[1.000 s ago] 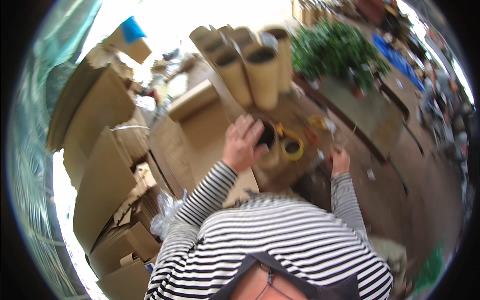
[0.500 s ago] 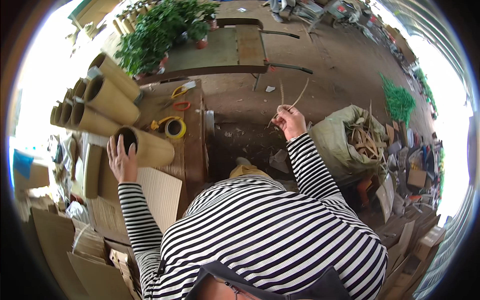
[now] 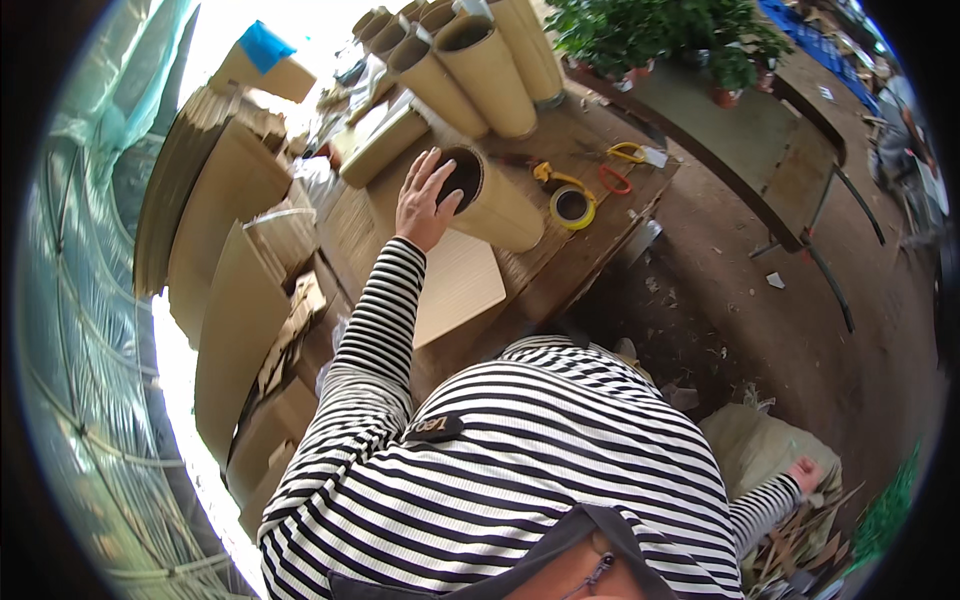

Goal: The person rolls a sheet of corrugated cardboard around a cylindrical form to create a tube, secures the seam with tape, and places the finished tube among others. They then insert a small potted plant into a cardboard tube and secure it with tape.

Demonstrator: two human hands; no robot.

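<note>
My left hand (image 3: 425, 205) lies with its fingers spread against the rim of a brown cardboard tube (image 3: 500, 208), which stands on the wooden table (image 3: 590, 262). Its thumb reaches over the tube's dark opening. Far off at the lower right, my right hand (image 3: 806, 474) is beside a pale green sack (image 3: 752, 446). Those fingers look curled; whatever they hold, if anything, cannot be made out, and no cord shows there. Right of the tube lie a yellow tape roll (image 3: 573, 207) and scissors with red-orange handles (image 3: 614, 180). A flat cardboard sheet (image 3: 462, 288) lies in front of the tube.
Several more tubes (image 3: 487, 80) stand at the table's back. Flat cardboard (image 3: 235, 335) leans at the left, near clear plastic sheeting (image 3: 80, 370). Beyond the table is a cart (image 3: 775, 150) bearing potted plants (image 3: 665, 35). Wood strips (image 3: 795, 545) show by the sack.
The view has swung left. My right hand has gone from in front of my body out to the sack, and its cord no longer shows. My left hand stays on the tube.
</note>
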